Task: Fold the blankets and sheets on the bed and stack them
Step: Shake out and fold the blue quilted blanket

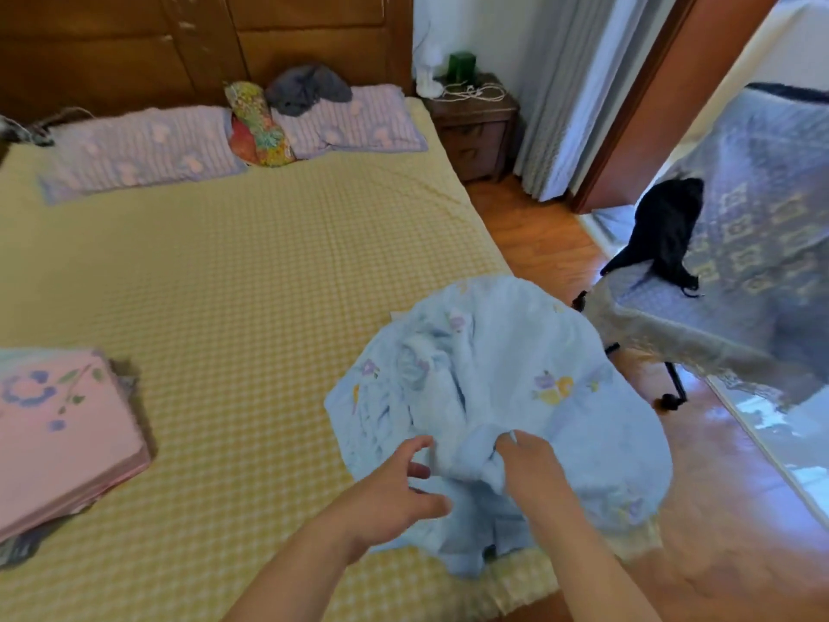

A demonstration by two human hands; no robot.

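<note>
Hands came first in the view, both reaching forward over the near corner of the bed (pixel 251 244). The right hand (pixel 529 464) had its fingers curled into a bunched fold of the light blue blanket (pixel 484 374), gripping the cloth where it gathered into a thick ridge. The left hand (pixel 399 482) hovered just beside that ridge with fingers loosely spread and slightly bent, holding nothing; whether its fingertips touched the cloth could not be told. The blue blanket, printed with small purple and yellow flowers, lay crumpled and unfolded directly beneath and beyond both hands, spilling over the right edge of the mattress. To the left, well apart from the hands, a folded pink blanket (pixel 63 433) with a blue flower pattern rested on top of another folded, darker layer on the yellow checked sheet. Farther off, two purple pillows (pixel 143 145) lay along the wooden headboard (pixel 134 47), a multicoloured floral cushion (pixel 255 127) between them and a grey cloth (pixel 305 89) on the right one. A nightstand (pixel 475 127) stood beside the bed.
</note>
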